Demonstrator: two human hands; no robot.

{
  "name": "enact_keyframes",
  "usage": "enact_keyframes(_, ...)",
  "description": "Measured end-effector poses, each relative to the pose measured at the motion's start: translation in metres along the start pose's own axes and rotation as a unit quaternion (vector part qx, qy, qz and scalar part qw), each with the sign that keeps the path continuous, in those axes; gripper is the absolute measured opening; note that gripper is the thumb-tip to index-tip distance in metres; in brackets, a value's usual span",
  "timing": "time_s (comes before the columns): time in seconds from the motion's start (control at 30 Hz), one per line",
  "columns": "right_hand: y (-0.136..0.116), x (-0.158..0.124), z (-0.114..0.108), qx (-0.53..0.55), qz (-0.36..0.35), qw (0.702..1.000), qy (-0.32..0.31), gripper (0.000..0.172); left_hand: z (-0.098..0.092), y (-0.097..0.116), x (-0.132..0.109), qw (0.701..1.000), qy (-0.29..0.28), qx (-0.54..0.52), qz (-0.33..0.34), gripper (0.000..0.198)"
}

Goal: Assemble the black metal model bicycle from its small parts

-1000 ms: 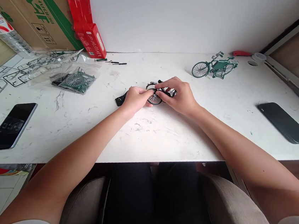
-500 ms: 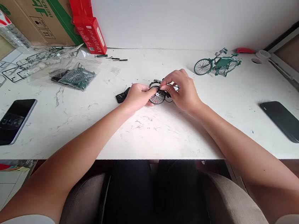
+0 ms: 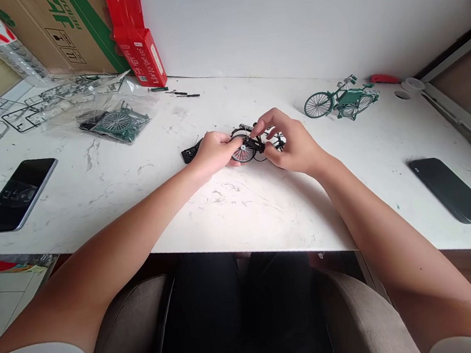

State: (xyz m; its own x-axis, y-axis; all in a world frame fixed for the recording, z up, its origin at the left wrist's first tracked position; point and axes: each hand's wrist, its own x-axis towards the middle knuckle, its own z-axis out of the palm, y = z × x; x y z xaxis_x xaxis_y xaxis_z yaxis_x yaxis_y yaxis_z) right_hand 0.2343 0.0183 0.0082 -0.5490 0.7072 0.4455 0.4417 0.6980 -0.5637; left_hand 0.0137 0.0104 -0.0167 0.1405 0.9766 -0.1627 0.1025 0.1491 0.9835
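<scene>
A small black model bicycle (image 3: 249, 144) with a spoked silver wheel rests on the white marbled table (image 3: 238, 198), between my two hands. My left hand (image 3: 213, 152) is closed around its left end, fingers curled over the frame. My right hand (image 3: 288, 140) pinches the bicycle's upper right part with thumb and forefinger, the other fingers loosely bent. A small black part (image 3: 190, 153) lies just left of my left hand.
A finished green model bicycle (image 3: 340, 101) stands at the back right. Black phones lie at the left (image 3: 14, 194) and right (image 3: 451, 189). A plastic bag of green parts (image 3: 114, 122), parts sprues (image 3: 30, 108), a red box (image 3: 137, 41) and a cardboard carton (image 3: 60, 32) sit at the back left.
My right hand has shifted slightly right and its fingers have opened a little over the bicycle. The left hand keeps its hold and the bicycle stays in place.
</scene>
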Motion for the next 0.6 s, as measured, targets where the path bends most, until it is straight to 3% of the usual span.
enact_keyframes(0.1,0.0017,-0.0009,-0.0057,-0.074,-0.030,0.997,-0.022,0.011,-0.0011,-0.0017,0.0018,1.000,0.006,-0.003,-0.008,0.028)
enact_keyframes(0.27,0.0076,-0.0036,-0.0081,-0.146,-0.058,0.986,-0.056,0.015,-0.0027,-0.0046,0.0036,1.000,0.023,-0.006,-0.004,0.027)
enact_keyframes(0.33,0.0071,-0.0041,-0.0077,-0.163,-0.064,0.983,-0.048,0.005,-0.0025,-0.0040,0.0031,1.000,0.025,-0.009,-0.004,0.027)
enact_keyframes(0.47,0.0021,-0.0034,-0.0063,-0.171,-0.063,0.983,-0.030,0.014,-0.0014,-0.0012,0.0014,1.000,0.026,-0.016,-0.007,0.025)
enact_keyframes(0.6,-0.0017,-0.0026,-0.0004,-0.146,-0.038,0.988,-0.018,0.011,-0.0004,-0.0001,0.0007,1.000,0.025,-0.018,-0.005,0.024)
